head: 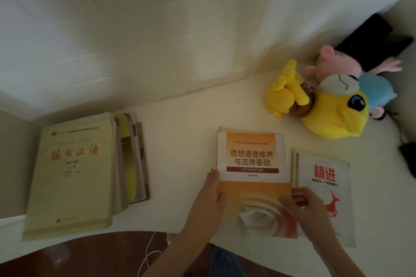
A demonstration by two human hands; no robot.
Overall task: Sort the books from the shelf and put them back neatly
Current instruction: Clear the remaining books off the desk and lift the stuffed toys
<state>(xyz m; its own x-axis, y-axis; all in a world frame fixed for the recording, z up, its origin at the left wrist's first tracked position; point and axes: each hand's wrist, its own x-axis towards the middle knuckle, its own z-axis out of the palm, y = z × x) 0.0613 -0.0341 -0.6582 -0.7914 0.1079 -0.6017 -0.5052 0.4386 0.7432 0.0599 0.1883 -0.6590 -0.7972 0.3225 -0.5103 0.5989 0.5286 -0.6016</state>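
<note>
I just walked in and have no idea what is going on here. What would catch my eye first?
Probably the bright yellow plush toy at the far right of the white surface, lying against a pink plush toy. Next, the orange-and-white book in the middle, with the left hand at its left edge and the right hand at its right edge. A pale yellow book tops a stack at the left.
</note>
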